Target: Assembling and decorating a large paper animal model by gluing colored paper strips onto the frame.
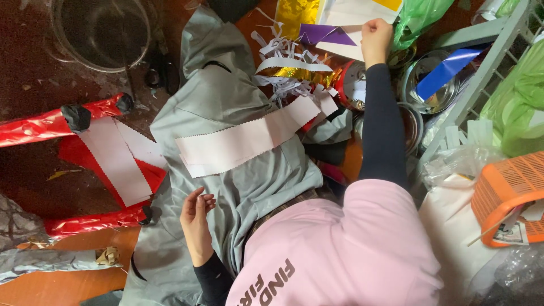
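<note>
The right hand (376, 39) is stretched out to the far end of the work area, its fingers curled shut over the edge of a sheet of white paper (354, 14) beside a purple paper triangle (323, 34); the dark sleeve (382, 124) runs back from it to a pink shirt (340, 249) at the bottom of the view; the left hand (196, 221) rests near the body on a grey cloth (226, 102), fingers loosely bent and half open, gripping nothing. A long white paper strip (243, 139) with zigzag edges lies slantwise across the grey cloth, between the two hands; its near end sits just above the left hand without touching it, and its far end reaches toward a heap of white paper shreds (289, 65) and a band of gold foil (300, 73), well short of the right hand. To the left, red foil-wrapped rods (39, 124) with black-taped ends frame red paper (76, 153) under more white zigzag strips (116, 161), well apart from either hand. Near the right forearm stand round glass jars (422, 76), one with a blue strip (447, 71) in it, beside a pale metal rack (481, 68); green plastic bags (518, 102) and an orange plastic basket (507, 190) lie further right; a clear glass bowl (99, 31) sits at the top left on the dark floor.
</note>
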